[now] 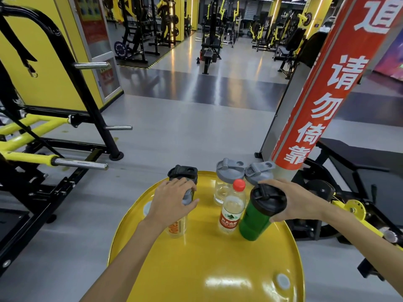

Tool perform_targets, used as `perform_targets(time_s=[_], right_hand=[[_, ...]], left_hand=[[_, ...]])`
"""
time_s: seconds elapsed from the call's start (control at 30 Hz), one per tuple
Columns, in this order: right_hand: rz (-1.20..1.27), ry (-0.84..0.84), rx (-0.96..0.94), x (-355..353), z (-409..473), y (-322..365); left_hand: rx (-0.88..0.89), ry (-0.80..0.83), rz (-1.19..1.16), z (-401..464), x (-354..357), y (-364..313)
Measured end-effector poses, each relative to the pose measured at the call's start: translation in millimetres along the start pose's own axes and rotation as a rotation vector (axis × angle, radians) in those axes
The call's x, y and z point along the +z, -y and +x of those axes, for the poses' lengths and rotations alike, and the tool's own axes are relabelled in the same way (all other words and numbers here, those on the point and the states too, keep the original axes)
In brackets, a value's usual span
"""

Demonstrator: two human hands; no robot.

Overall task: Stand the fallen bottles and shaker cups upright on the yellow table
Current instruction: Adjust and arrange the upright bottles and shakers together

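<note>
Both hands are at work on the round yellow table (209,269), which carries everything else. Right hand (298,201) curls round the black lid of the green shaker cup (255,219), thumb underneath, the cup leaning a little (probably mid-way to being set down on its base). Left hand (172,201) wraps the grey-bodied shaker with the black lid (185,179) from above, seemingly steadying it upright near the far rim. Behind stand two clear shakers with grey lids (229,182), close together by the red-and-white pillar (322,88). Just left of the green cup stands a red-capped water bottle (232,210), upright. Under the left wrist a small clear bottle with an orange label (177,227) also looks upright, though partly hidden.
</note>
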State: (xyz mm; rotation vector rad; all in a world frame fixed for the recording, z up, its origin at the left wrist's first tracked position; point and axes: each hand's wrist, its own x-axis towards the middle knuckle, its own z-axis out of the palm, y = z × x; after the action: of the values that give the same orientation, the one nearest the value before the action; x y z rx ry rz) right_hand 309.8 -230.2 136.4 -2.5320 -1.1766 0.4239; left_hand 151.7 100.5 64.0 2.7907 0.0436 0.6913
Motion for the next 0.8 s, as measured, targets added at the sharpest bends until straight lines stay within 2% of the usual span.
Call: perform_targets(time_s=[0.8], right_hand=[[0.008, -0.030, -0.006, -12, 7, -26]], left_hand=[[-0.014, 0.008, -0.016, 0, -3, -1]])
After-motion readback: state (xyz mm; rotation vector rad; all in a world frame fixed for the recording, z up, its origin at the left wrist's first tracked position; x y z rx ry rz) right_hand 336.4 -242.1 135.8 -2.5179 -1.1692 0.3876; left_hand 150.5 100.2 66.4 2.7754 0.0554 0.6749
